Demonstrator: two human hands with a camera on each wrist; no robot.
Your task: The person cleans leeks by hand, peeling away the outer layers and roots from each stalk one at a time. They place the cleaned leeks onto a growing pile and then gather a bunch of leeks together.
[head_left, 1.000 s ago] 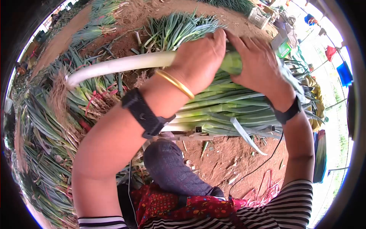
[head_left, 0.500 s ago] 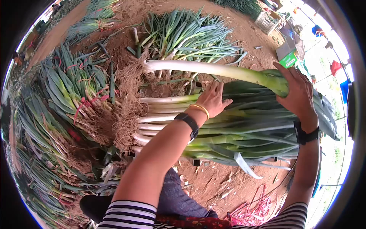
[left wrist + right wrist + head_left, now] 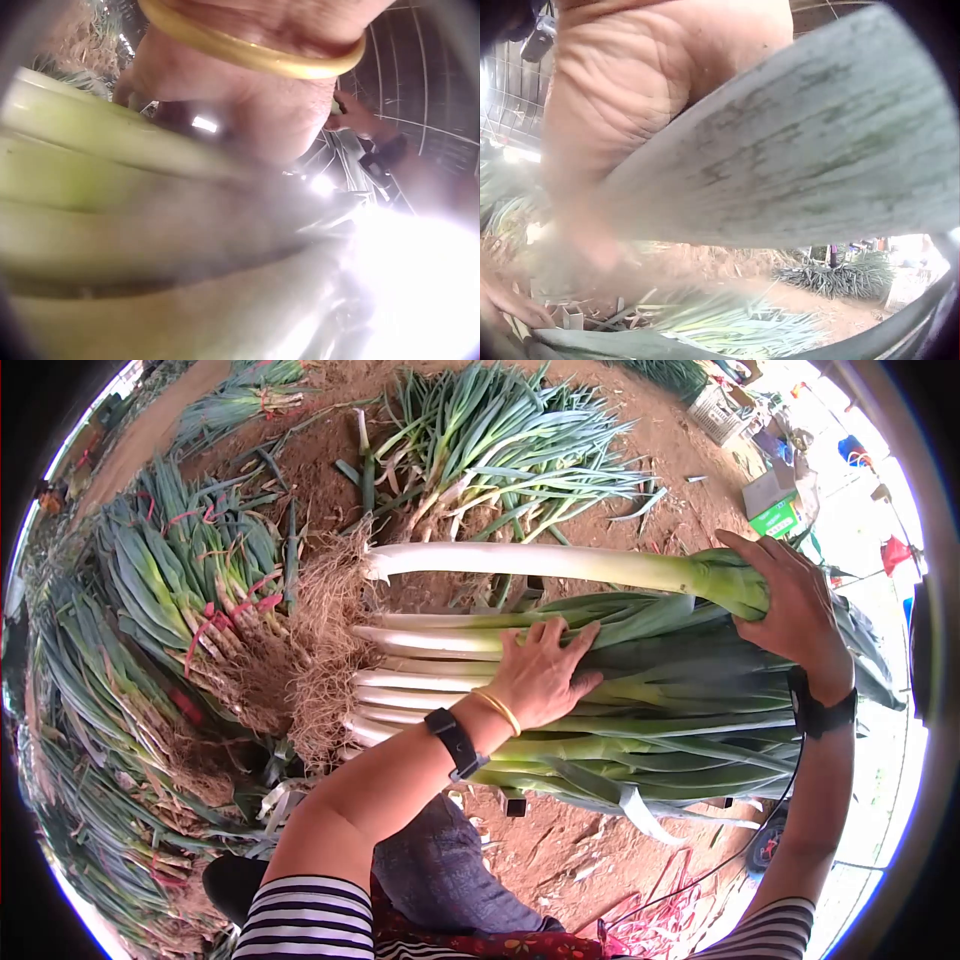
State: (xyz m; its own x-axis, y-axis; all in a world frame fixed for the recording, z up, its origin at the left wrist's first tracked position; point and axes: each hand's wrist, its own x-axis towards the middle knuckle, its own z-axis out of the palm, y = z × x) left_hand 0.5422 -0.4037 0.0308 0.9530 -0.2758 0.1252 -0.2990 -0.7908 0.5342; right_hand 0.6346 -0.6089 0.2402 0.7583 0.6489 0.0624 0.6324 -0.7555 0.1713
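A thick leek [image 3: 540, 562] lies across the far side of a row of leeks [image 3: 690, 695], its white shaft and shaggy roots [image 3: 330, 585] pointing left. My right hand [image 3: 795, 600] grips it at the green neck, thumb on the near side. In the right wrist view a broad grey-green leaf [image 3: 795, 150] passes beneath the palm. My left hand [image 3: 545, 672], fingers spread, rests on the row where white stalks turn green. Close pale-green stalks [image 3: 75, 172] fill the left wrist view below that hand.
Metal frame ends [image 3: 513, 802] stick out beneath the row. A loose heap of leeks [image 3: 510, 450] lies on the soil beyond. Bundles tied with red string [image 3: 215, 625] crowd the left side. A green-and-white carton [image 3: 775, 505] stands far right, and pink string [image 3: 660, 920] lies near my legs.
The left hand has left the leek's shaft and come down onto the row, then nearer to me. The right hand has carried the leek's leafy end rightward; the view has shifted too.
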